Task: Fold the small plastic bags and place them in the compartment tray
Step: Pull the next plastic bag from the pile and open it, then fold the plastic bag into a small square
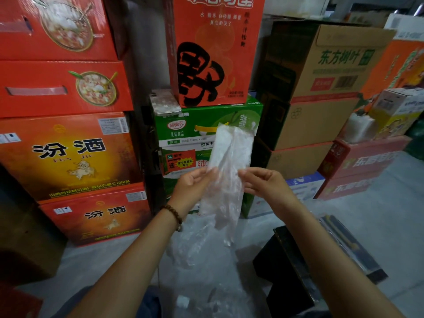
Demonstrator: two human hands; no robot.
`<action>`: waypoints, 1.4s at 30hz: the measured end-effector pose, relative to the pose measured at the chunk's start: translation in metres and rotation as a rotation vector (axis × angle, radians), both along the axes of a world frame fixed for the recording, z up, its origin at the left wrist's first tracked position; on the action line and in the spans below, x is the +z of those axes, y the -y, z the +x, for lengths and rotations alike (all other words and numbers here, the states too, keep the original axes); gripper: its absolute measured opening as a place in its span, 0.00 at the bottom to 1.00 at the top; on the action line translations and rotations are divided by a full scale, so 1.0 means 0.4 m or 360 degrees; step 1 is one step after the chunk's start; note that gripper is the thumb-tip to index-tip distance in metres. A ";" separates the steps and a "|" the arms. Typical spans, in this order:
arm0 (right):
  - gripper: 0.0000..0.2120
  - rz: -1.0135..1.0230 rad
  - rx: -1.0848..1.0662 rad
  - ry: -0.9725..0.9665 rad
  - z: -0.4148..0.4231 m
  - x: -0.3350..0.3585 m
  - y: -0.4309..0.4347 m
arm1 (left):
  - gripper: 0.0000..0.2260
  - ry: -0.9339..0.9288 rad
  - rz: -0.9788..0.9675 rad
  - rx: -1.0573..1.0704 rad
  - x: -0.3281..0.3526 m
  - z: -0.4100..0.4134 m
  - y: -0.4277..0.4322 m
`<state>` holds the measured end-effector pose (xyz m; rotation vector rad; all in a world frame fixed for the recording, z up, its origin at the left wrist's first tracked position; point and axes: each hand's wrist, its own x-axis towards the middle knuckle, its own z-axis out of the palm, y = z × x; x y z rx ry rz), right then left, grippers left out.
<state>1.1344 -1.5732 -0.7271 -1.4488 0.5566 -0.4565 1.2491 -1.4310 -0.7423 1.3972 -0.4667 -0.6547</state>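
One clear bag [229,157] is being held upright at the centre of the frame, narrowed lengthwise into a strip. Its left edge is being pinched by the left hand [195,183] and its right edge by the right hand [266,182], both at about mid-length. The upper end is standing free above the hands, in front of a green carton [183,125]. The lower end is hanging free below them, over a loose pile of clear bags [199,246] on the floor [378,203]. How many bags are in the pile cannot be told.

The upper half of the frame is being closed off by stacked cartons. Four red ones [64,154] are piled at the left, and one red carton [218,49] is sitting on the green one at the centre, with brown ones to the right. Bare floor is being left open at the right of the frame and in the lower left.

One phone [164,102] is lying on the green carton's top left corner. One bead bracelet [174,213] is being worn on the left wrist. One dark box [289,267] is standing at the lower right, just beside the pile; its inside cannot be made out.
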 end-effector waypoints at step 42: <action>0.03 -0.0856 -0.0035 0.0111 -0.006 -0.016 0.001 | 0.02 0.0977 0.0230 0.0217 0.016 0.038 -0.040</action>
